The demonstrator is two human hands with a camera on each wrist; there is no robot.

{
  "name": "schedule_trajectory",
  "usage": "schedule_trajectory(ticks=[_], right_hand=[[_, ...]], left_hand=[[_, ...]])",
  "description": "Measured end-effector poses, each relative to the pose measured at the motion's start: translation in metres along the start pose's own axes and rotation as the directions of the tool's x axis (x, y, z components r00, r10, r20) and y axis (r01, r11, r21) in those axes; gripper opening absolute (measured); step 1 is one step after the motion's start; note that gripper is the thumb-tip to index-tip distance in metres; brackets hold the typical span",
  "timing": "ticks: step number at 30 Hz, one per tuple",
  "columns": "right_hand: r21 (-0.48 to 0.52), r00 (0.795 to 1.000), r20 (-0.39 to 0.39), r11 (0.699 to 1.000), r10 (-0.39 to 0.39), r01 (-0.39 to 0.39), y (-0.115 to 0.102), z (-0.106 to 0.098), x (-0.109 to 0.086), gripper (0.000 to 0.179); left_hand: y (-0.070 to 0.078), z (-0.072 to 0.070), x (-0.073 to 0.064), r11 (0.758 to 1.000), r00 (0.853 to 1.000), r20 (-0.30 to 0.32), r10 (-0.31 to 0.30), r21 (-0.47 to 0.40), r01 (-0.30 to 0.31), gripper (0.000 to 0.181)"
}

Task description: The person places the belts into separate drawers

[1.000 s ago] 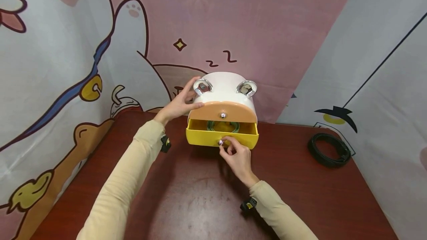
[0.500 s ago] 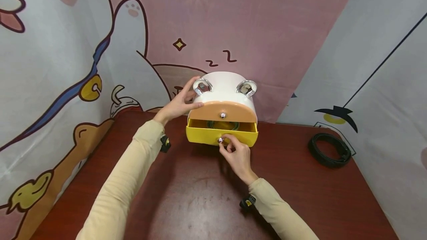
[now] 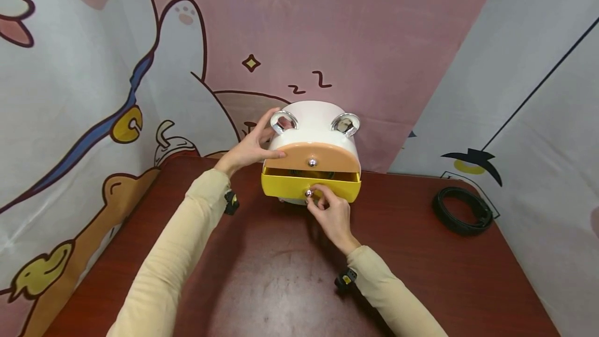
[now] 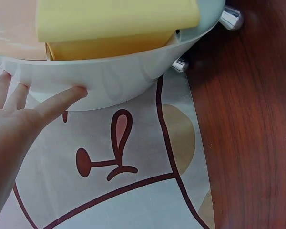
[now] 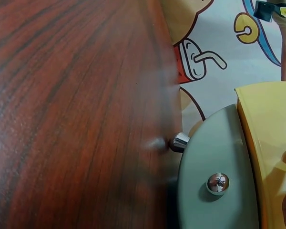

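Observation:
A small white drawer cabinet stands at the back of the table, with a peach top drawer, a yellow middle drawer and a grey-green bottom drawer. The yellow drawer is partly pulled out; a dark green coil inside is mostly hidden. My right hand pinches the yellow drawer's round silver knob between thumb and fingertips. Spread against the cabinet's left side is my left hand, its thumb by the peach front. In the left wrist view, extended fingers touch the white wall.
A black coiled strap or belt lies on the brown wooden table to the right. Behind the cabinet hangs a cartoon-printed cloth. Two silver ear-like rings stick out from the cabinet's top.
The yellow drawer has slid inward, pushed by my right hand, narrowing its opening and covering most of the green coil. My left thumb has shifted slightly down on the cabinet's front.

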State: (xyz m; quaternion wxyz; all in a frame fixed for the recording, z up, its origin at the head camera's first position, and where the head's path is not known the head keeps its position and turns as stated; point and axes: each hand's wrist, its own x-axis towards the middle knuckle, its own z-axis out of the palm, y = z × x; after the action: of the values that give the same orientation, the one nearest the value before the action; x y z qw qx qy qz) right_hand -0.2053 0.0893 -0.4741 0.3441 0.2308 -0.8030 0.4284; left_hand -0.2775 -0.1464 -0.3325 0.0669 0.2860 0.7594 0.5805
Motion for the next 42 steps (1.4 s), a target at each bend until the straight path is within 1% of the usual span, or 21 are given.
schedule_trajectory(ticks=[6, 10, 17, 23, 31, 37, 42], right_hand=[[-0.027, 1.000, -0.006, 1.000, 0.005, -0.005, 0.003, 0.001, 0.002, 0.024], [-0.023, 1.000, 0.002, 1.000, 0.019, -0.019, 0.004, 0.002, 0.003, 0.023], [-0.026, 1.000, 0.004, 0.999, 0.018, -0.018, 0.004, 0.002, 0.006, 0.023], [-0.031, 1.000, 0.004, 0.999, 0.016, -0.016, 0.006, 0.003, 0.008, 0.023], [-0.042, 1.000, -0.002, 0.999, 0.026, -0.026, 0.009, 0.003, 0.010, 0.022], [-0.045, 0.999, -0.010, 0.998, 0.033, -0.033, 0.010, 0.003, 0.012, 0.021], [-0.043, 0.999, -0.009, 0.998, 0.042, -0.042, 0.012, 0.005, 0.013, 0.021]], left_hand=[[0.000, 0.001, 0.001, 1.000, 1.000, 0.002, 0.012, 0.017, -0.012, 0.103], [0.000, 0.000, 0.000, 1.000, 1.000, -0.001, 0.004, 0.026, -0.004, 0.102], [0.000, 0.000, -0.001, 0.999, 1.000, -0.018, -0.021, 0.045, 0.021, 0.102], [0.001, 0.001, -0.002, 0.998, 0.999, -0.032, -0.024, 0.053, 0.026, 0.102], [0.002, 0.001, -0.003, 0.998, 0.999, -0.026, -0.022, 0.061, 0.024, 0.101], [0.002, 0.001, -0.001, 0.999, 1.000, -0.007, -0.001, 0.043, 0.001, 0.100], [0.002, 0.001, -0.003, 1.000, 1.000, 0.000, -0.017, 0.018, 0.017, 0.100]])
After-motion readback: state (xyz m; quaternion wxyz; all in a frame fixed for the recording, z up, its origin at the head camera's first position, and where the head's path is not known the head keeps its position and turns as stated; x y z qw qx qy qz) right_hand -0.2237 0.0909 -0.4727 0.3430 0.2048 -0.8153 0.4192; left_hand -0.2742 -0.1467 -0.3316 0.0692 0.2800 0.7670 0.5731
